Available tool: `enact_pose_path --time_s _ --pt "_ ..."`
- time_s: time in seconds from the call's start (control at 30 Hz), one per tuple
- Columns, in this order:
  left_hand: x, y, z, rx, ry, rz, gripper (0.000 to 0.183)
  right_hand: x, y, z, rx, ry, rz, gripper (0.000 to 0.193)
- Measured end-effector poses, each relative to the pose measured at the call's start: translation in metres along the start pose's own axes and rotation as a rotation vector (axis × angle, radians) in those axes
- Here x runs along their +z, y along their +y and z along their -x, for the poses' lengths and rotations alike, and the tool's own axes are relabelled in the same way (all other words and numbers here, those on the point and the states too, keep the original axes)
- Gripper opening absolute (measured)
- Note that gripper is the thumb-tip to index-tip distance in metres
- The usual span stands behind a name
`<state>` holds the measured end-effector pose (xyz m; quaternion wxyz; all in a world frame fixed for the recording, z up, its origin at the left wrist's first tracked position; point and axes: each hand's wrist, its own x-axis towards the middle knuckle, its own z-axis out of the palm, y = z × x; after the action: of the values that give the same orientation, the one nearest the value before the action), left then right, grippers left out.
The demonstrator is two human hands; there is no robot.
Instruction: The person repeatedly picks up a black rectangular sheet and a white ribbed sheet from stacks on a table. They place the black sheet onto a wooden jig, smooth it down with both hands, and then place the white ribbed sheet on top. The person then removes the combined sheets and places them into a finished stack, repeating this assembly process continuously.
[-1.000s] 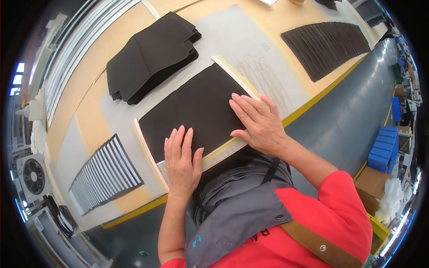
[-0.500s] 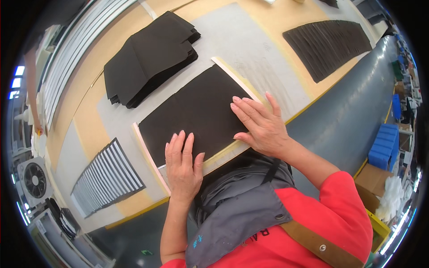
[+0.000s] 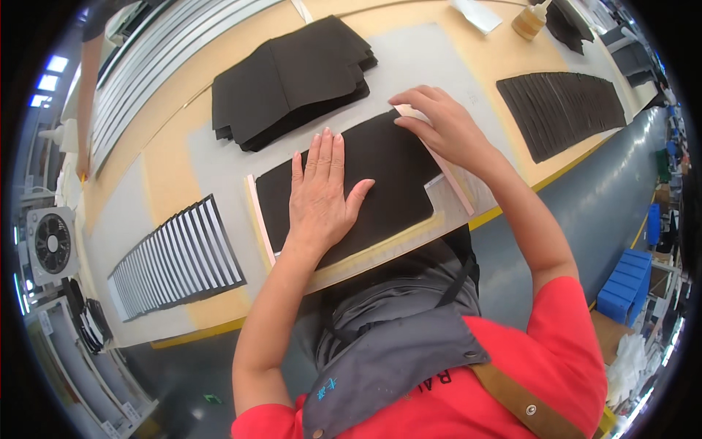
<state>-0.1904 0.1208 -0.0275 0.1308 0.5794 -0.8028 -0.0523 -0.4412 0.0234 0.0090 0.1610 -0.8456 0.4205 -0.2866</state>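
A black sheet point(image 3: 380, 190) lies flat before me, between a pale strip point(image 3: 256, 212) along its left side and another pale strip point(image 3: 457, 186) along its right. My left hand point(image 3: 320, 194) presses flat on the sheet's left half, fingers stretched out and thumb spread. At the far right corner, my right hand point(image 3: 444, 126) curves over the end of the right strip. Its thumb is against the sheet's edge and stands apart from the forefinger, with nothing seen held between them. The sheet's lower right corner shows a notch.
Behind the sheet stands a stack of black folded pieces point(image 3: 292, 80). Fanned dark pieces point(image 3: 563, 113) lie at right, and striped black-and-white pieces point(image 3: 179, 256) at left. A small bottle point(image 3: 529, 22) and white paper point(image 3: 477, 14) are at the back. The table's yellow edge point(image 3: 201, 333) runs nearest me.
My left hand has slid from the sheet's near left edge onto its surface. My right hand has moved from the right side to the far right corner. The view has shifted.
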Motion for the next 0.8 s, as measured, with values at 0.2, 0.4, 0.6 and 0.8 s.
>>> enact_pose_path --time_s 0.2,0.4,0.6,0.8 --pt "-0.019 0.042 0.036 0.173 -0.162 0.044 0.090 0.012 0.027 -0.031 -0.072 -0.204 0.082 0.013" --pt "-0.010 0.045 0.050 0.174 -0.106 0.060 0.093 0.020 0.038 -0.045 -0.198 -0.302 0.198 0.019" --pt "-0.017 0.023 0.068 -0.037 0.235 0.401 0.067 0.006 -0.003 -0.019 0.402 -0.104 -0.541 0.028" --pt "-0.032 -0.016 0.089 -0.352 0.545 0.477 0.086 -0.016 -0.059 0.025 -0.075 0.046 -0.197 0.017"
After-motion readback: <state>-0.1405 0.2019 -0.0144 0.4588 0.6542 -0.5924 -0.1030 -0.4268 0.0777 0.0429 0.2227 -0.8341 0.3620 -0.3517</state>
